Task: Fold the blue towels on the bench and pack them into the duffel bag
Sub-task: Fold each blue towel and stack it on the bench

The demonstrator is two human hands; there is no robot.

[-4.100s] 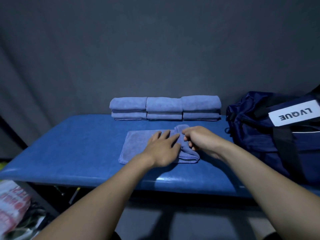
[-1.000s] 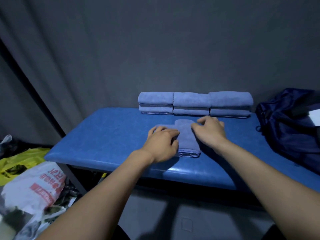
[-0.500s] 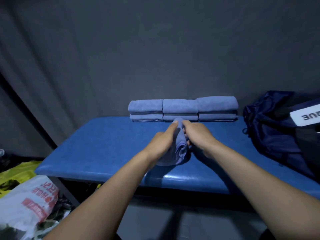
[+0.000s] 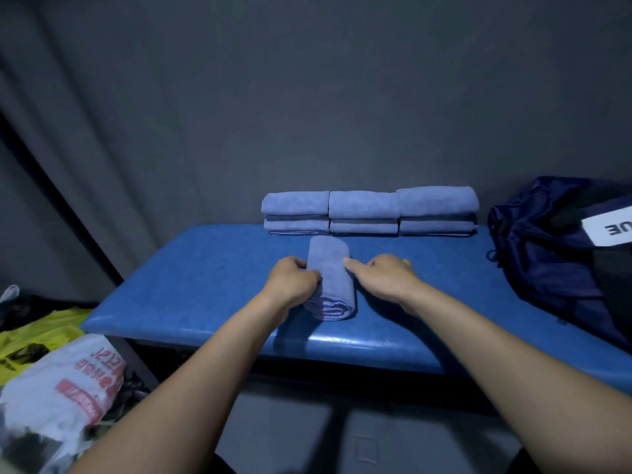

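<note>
A folded blue towel (image 4: pixel 331 278) lies lengthwise on the blue bench (image 4: pixel 205 268), its layered end facing me. My left hand (image 4: pixel 292 280) sits at the towel's left side with fingers curled round its edge. My right hand (image 4: pixel 379 273) lies at the towel's right side, the index finger stretched out and touching the cloth. Behind it, a row of three stacks of folded blue towels (image 4: pixel 369 210) stands along the bench's back edge. The navy duffel bag (image 4: pixel 547 261) with a white label rests on the bench at the right.
A dark grey curtain hangs behind the bench. On the floor at the left lie a white plastic bag (image 4: pixel 65 388) with red print and a yellow bag (image 4: pixel 37 340). The bench's front edge runs just below my wrists.
Half a second ago both hands pressed the towel up on edge between them. Now it lies flat and folded narrower, with one hand at each side.
</note>
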